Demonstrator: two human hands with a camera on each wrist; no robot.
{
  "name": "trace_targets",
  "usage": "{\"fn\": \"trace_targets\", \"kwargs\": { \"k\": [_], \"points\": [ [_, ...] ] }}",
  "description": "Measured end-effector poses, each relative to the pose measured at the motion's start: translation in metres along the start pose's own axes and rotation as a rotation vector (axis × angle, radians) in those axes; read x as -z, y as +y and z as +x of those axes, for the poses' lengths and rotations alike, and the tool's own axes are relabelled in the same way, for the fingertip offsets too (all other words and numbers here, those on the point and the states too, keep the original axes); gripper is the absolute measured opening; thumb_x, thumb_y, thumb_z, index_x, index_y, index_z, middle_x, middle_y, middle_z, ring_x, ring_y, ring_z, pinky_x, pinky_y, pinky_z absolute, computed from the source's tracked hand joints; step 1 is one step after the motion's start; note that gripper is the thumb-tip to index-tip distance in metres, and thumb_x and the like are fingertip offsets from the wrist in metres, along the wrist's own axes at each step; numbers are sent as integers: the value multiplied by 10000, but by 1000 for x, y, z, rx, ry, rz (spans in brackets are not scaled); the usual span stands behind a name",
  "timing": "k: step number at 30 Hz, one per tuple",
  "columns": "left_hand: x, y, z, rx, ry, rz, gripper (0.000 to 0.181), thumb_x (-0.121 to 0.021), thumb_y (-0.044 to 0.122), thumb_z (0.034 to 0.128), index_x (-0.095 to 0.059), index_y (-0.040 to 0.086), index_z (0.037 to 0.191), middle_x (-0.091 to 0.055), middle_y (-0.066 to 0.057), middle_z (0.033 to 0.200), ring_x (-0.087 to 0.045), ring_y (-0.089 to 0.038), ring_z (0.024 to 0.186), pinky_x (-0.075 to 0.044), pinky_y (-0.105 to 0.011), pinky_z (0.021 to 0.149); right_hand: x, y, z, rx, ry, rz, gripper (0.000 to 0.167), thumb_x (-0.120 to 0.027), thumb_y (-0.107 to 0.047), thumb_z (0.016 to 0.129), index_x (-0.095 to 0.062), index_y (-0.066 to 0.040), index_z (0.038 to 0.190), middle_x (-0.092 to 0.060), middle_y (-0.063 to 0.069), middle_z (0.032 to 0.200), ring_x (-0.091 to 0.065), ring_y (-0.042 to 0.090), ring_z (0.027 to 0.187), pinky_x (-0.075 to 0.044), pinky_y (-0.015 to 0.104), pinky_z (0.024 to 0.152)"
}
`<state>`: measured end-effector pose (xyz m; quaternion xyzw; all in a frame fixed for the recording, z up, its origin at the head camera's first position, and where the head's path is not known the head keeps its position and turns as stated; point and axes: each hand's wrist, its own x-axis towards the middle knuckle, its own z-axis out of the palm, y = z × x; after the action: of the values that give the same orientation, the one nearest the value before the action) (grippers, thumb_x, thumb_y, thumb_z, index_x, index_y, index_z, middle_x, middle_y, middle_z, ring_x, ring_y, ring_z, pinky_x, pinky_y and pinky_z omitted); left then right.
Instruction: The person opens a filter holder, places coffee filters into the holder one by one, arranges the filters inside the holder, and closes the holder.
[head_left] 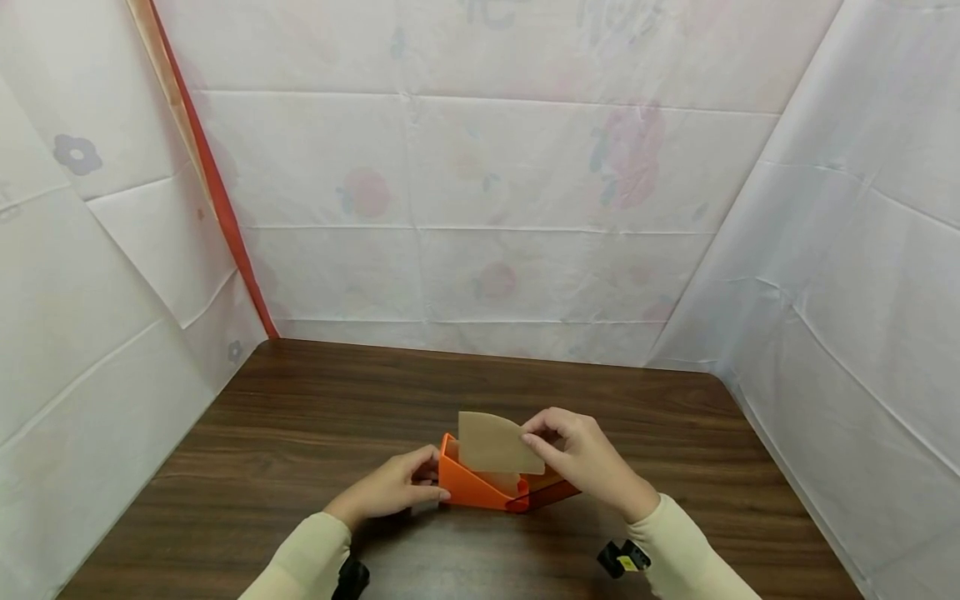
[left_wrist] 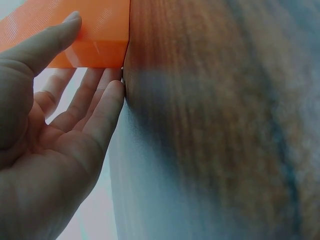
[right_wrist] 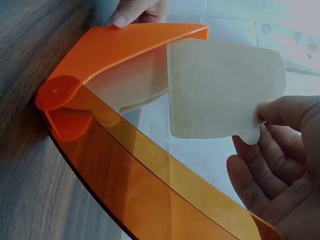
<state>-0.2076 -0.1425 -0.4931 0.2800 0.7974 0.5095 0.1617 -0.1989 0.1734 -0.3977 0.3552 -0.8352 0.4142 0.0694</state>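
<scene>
An orange filter box (head_left: 471, 490) stands on the table with its smoked amber lid (right_wrist: 165, 175) swung down on the right side. My left hand (head_left: 397, 483) grips the box's left end, thumb on the front face and fingers behind, as the left wrist view shows. Between thumb and fingers, my right hand (head_left: 588, 454) pinches a brown paper coffee filter (head_left: 491, 442) by its curved edge. That filter is raised above the box opening, its crimped seam (right_wrist: 178, 95) toward the box in the right wrist view. More filter paper (right_wrist: 135, 82) sits inside the box.
The dark wood-grain table (head_left: 337, 392) surrounds the box. White printed sheeting (head_left: 465, 208) hangs at the back and both sides, with a red strip (head_left: 217, 192) at the back left corner. A black wrist camera (head_left: 624, 558) sits at my right sleeve.
</scene>
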Motion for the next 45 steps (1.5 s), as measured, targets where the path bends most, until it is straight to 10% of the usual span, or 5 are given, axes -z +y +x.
{"fn": "trace_targets", "kwargs": {
  "k": [45],
  "points": [
    [-1, 1, -1, 2, -9, -11, 260, -718, 207, 952, -595, 149, 1174, -645, 2, 1205, -624, -217, 1155, -512, -353, 953, -37, 1, 7, -74, -225, -272, 49, -683, -124, 966, -724, -150, 975, -675, -90, 920, -584, -10, 784, -522, 200, 675]
  ]
}}
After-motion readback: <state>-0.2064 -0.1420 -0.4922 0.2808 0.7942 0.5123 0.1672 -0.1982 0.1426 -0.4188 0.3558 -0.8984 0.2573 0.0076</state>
